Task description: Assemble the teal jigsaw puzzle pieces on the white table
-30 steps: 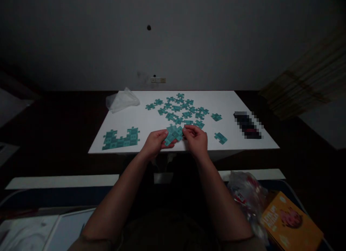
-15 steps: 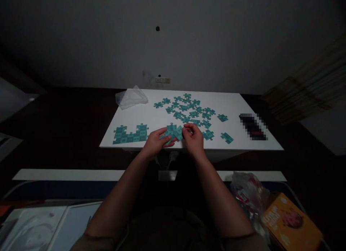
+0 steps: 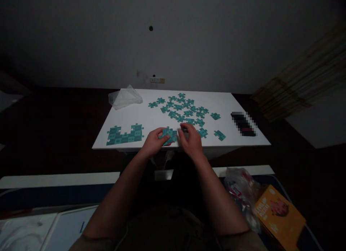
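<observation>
Left hand (image 3: 153, 143) pinches puzzle pieces (image 3: 171, 134) under its thumb, sole support, as the right hand (image 3: 192, 140), half-curled (contents unclear), sits apart, just right of that grip, loose pieces (image 3: 188, 113) beyond.

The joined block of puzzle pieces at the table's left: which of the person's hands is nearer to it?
Left. The left hand is just right of the joined block; the right hand is farther right.
</observation>
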A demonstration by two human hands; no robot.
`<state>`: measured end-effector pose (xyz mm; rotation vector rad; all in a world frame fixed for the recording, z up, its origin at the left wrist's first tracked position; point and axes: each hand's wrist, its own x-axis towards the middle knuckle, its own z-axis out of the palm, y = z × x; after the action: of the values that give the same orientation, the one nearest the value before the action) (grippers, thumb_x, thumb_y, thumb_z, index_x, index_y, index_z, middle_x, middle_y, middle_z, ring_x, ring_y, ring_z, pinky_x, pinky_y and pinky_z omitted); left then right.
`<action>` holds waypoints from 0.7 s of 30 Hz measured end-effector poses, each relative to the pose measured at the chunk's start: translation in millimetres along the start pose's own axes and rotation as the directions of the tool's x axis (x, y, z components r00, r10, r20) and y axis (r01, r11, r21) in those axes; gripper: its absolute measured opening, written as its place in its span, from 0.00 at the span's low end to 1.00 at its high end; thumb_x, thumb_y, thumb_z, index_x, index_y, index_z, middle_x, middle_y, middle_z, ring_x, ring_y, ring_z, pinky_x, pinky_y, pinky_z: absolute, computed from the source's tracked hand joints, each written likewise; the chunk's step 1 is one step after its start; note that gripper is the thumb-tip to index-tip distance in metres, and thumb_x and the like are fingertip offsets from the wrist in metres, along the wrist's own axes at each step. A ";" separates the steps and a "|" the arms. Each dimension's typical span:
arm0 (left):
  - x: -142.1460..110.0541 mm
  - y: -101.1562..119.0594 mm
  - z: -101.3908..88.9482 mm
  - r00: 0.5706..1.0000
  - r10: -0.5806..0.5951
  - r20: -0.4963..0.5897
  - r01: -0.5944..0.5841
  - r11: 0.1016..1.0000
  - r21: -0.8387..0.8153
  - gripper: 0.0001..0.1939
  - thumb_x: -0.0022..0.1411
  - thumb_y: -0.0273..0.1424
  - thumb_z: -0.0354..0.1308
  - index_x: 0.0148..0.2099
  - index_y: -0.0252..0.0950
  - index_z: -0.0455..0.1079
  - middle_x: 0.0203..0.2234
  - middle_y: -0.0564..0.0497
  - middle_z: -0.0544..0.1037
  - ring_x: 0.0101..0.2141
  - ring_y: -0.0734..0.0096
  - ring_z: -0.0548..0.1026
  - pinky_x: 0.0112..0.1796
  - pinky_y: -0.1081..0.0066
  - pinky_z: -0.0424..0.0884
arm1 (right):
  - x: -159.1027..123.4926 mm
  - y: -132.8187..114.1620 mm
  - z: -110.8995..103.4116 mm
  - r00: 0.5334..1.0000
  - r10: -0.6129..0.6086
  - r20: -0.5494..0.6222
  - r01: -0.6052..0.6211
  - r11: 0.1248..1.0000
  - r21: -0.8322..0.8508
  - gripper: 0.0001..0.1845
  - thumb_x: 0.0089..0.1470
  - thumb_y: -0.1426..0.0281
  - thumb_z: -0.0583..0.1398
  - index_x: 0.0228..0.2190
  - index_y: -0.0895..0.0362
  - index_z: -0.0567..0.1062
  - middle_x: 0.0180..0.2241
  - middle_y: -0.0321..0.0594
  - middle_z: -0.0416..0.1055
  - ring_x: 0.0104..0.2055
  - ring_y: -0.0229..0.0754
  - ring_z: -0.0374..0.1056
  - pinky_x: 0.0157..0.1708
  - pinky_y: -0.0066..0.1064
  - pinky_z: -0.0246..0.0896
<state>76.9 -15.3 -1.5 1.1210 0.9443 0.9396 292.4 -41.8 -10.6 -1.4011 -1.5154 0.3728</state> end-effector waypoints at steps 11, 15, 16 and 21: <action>26.0 14.0 -3.7 0.955 0.296 -0.001 -0.152 0.492 0.857 0.32 0.75 0.26 0.57 0.77 0.35 0.76 0.67 0.36 0.84 0.67 0.42 0.81 0.72 0.45 0.74 | -64.8 116.6 -160.9 0.994 -0.018 0.106 0.083 0.754 -0.652 0.34 0.78 0.57 0.56 0.76 0.56 0.76 0.77 0.59 0.73 0.81 0.68 0.67 0.77 0.71 0.66; 32.2 13.4 6.0 0.964 0.265 0.008 -0.093 0.309 0.946 0.27 0.77 0.27 0.53 0.71 0.29 0.80 0.58 0.29 0.83 0.61 0.36 0.80 0.67 0.40 0.76 | -77.3 116.6 -171.2 0.986 -0.118 0.113 0.162 0.811 -0.562 0.29 0.77 0.64 0.56 0.70 0.48 0.84 0.65 0.53 0.85 0.70 0.63 0.81 0.71 0.65 0.78; 32.6 13.0 7.4 0.964 0.265 -0.002 -0.075 0.281 0.957 0.26 0.78 0.28 0.52 0.70 0.30 0.80 0.58 0.29 0.82 0.61 0.35 0.79 0.66 0.40 0.76 | -76.7 111.7 -166.9 0.987 -0.137 0.083 0.160 0.819 -0.550 0.29 0.77 0.66 0.55 0.68 0.48 0.85 0.62 0.52 0.87 0.66 0.62 0.85 0.68 0.61 0.81; 31.4 10.2 5.7 0.953 0.291 -0.079 0.003 0.253 0.967 0.25 0.80 0.28 0.52 0.70 0.30 0.81 0.60 0.28 0.79 0.62 0.32 0.77 0.64 0.39 0.75 | -51.9 52.5 -83.3 0.934 -0.288 0.214 0.355 0.826 -0.438 0.27 0.79 0.70 0.56 0.69 0.51 0.84 0.66 0.49 0.85 0.67 0.57 0.84 0.67 0.53 0.81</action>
<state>90.9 14.3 5.4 2.2305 1.7745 0.5607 380.6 -104.6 -36.3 -1.4635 -2.0162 -0.1282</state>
